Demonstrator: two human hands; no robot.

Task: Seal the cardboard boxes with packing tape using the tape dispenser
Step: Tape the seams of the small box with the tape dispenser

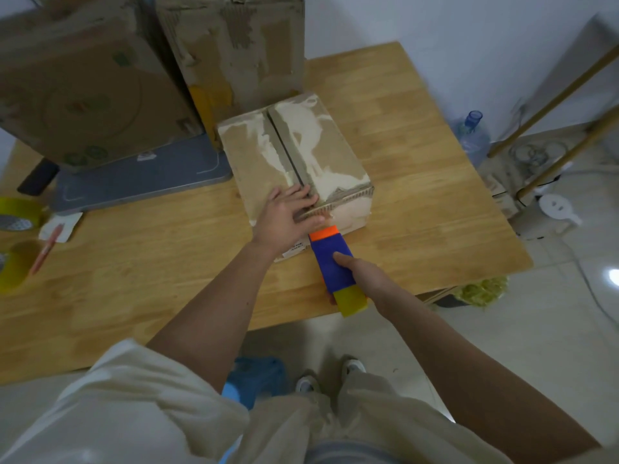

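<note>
Far left on the wooden tabletop, two yellow tape rolls sit at the frame's edge, a red pen lying on a white slip of paper just beside them. Behind, a large cardboard box stands on a grey board, and a second tall, torn box rises next to it against the wall.

Centre now: the small cardboard box lies flat on the tabletop, flaps folded shut, the centre seam running away from the person; what is inside cannot be seen. Its surface is scarred with pale patches of torn paper.

The left hand lies on the box's near top edge, fingers spread and straight, pressing down right at the seam, forearm stretched out across the tabletop.

Just right of it, the tape dispenser, blue body, orange front, yellow rear, meets the box's near face below the seam. The right hand grips the dispenser from its right side, index finger laid along the blue top, the rest curled beneath and mostly hidden.

To the right, bare tabletop runs wide to the edge. Beyond that edge, on the tiled floor, a blue-capped water jug stands near the wall.
</note>
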